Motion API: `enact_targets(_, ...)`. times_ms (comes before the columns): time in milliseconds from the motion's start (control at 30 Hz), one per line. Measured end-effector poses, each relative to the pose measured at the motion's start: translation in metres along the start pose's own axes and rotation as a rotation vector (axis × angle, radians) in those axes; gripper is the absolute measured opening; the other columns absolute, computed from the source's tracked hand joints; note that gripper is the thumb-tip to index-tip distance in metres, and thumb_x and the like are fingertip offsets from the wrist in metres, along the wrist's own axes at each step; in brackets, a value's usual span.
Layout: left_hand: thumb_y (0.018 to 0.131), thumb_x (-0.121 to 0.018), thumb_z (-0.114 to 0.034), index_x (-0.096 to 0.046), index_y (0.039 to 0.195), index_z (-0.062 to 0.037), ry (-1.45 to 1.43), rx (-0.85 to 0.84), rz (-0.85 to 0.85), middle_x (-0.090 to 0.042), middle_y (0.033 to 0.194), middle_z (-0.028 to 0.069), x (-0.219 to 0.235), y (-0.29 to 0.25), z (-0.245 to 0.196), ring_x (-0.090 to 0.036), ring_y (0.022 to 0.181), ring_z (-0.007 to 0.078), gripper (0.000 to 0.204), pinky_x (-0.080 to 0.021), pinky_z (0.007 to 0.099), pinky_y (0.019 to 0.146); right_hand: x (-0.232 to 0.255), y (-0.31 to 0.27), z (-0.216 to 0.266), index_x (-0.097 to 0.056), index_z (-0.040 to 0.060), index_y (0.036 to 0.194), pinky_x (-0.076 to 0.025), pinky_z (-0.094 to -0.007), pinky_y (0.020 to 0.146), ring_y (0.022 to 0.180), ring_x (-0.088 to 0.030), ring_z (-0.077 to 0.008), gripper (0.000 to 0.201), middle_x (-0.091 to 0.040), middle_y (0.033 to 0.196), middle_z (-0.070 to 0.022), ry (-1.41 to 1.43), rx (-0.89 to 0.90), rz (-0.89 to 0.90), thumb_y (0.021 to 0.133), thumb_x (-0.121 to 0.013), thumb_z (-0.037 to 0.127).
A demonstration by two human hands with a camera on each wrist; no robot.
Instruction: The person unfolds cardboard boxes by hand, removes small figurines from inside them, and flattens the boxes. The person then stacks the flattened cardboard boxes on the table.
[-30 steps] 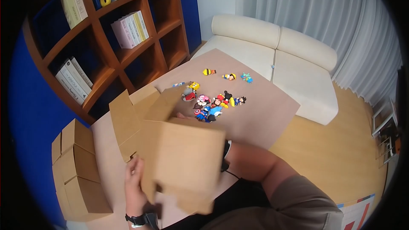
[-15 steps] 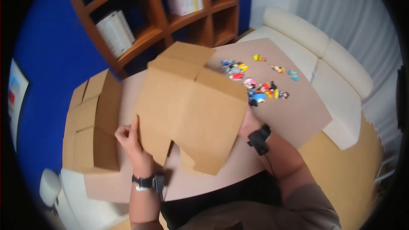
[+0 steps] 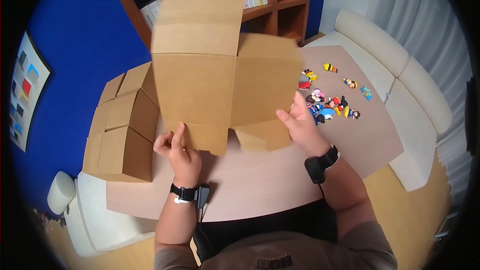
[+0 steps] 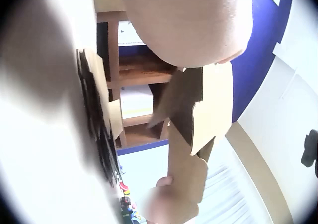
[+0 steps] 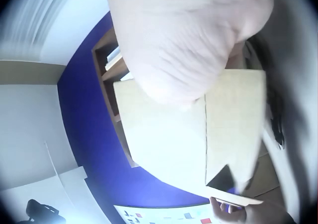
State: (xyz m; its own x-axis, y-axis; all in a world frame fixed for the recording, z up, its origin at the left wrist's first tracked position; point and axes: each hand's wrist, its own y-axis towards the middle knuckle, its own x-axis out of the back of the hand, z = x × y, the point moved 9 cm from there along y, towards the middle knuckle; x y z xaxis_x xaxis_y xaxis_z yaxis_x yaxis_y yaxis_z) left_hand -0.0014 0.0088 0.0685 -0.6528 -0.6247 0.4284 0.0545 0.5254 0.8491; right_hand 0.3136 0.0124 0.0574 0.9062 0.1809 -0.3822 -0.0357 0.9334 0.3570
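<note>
An unfolded cardboard box (image 3: 197,87) is raised over the table, its panels spread and an upper flap standing tall. My left hand (image 3: 184,162) pinches the lower left flap near its bottom edge. On the opposite side, my right hand (image 3: 307,129) grips the right panel, its thumb in front and the other fingers partly hidden behind the cardboard. The left wrist view shows flaps (image 4: 188,169) hanging at angles. In the right wrist view a wide panel (image 5: 164,134) lies beyond the palm, and the left hand (image 5: 263,214) is at the flap's edge.
Standing at the table's left are folded cardboard boxes (image 3: 125,135). Several small toy figures (image 3: 332,104) are scattered at the right of the table (image 3: 260,185). Behind stand a bookshelf (image 3: 290,5) and a white sofa (image 3: 425,115).
The box has been lifted and turned from a boxy shape into spread panels facing me. The right hand has come from behind it to its right edge, and the left now pinches a flap.
</note>
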Motion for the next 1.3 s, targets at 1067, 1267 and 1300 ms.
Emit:
enact_targets(1067, 0.094, -0.077, -0.016, -0.063, 0.145, -0.0101, -0.130, 0.266, 0.687, -0.044, 0.159, 0.0262, -0.111, 0.000, 0.051, -0.042, 0.148, 0.0423, 0.053, -0.041, 0.0438, 0.120, 0.035, 0.002, -0.045, -0.057, 0.0020, 0.139, -0.040, -0.0509, 0.118, 0.145, -0.043, -0.0483, 0.068, -0.039, 0.159, -0.0340, -1.440, -0.002, -0.086, 0.085, -0.084, 0.034)
enact_targets(1267, 0.097, -0.070, -0.001, -0.061, 0.145, -0.0077, -0.437, 0.411, 0.491, -0.039, 0.163, 0.0198, -0.102, 0.010, 0.049, -0.047, 0.146, 0.0361, 0.050, -0.047, 0.0415, 0.115, 0.035, 0.007, -0.030, -0.054, 0.0022, 0.147, -0.044, -0.0459, 0.116, 0.143, -0.047, -0.0440, 0.079, -0.049, 0.151, -0.0257, -1.350, 0.064, -0.136, 0.080, -0.089, 0.025)
enact_targets(1300, 0.097, -0.070, -0.001, -0.061, 0.145, -0.0077, -0.438, 0.410, 0.490, -0.039, 0.163, 0.0198, -0.104, 0.009, 0.050, -0.047, 0.146, 0.0361, 0.050, -0.047, 0.0415, 0.115, 0.030, 0.006, -0.024, -0.052, 0.0023, 0.149, -0.044, -0.0449, 0.117, 0.144, -0.047, -0.0411, 0.080, -0.047, 0.153, -0.0234, -1.304, 0.106, -0.130, 0.081, -0.089, 0.021)
